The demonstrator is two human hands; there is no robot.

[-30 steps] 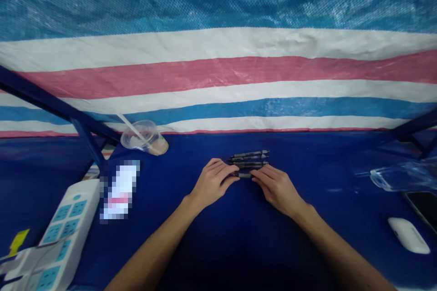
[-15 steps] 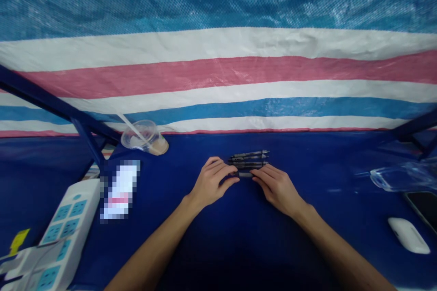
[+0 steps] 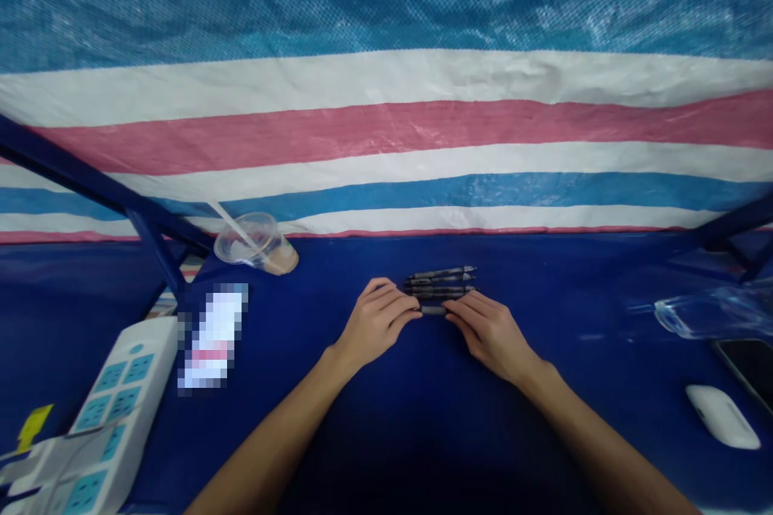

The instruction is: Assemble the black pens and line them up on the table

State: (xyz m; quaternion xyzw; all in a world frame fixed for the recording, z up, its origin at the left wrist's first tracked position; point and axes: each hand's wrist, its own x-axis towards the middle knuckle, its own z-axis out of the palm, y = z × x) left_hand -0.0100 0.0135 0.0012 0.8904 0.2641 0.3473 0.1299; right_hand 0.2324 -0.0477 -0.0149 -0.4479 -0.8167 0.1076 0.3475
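Observation:
Between my two hands lies a dark pen [image 3: 432,310], level and close above or on the blue surface. My left hand [image 3: 382,315] pinches its left end between thumb and fingers. At the opposite end my right hand [image 3: 480,323] has its fingertips closed on it. Both ends of this pen are hidden by my fingers. Just beyond it, several dark pens [image 3: 444,291] lie side by side, the farthest one [image 3: 444,272] slightly slanted.
To the left are a tipped plastic cup [image 3: 259,245] with a straw, a blurred-out bright phone-like patch [image 3: 214,338] and a white power strip [image 3: 124,402]. On the right lie a clear bottle [image 3: 713,312], a dark phone [image 3: 749,366] and a white case [image 3: 723,417].
My left fingers have closed in around the pen's left end, covering more of it. My right hand and the other pens have stayed in place.

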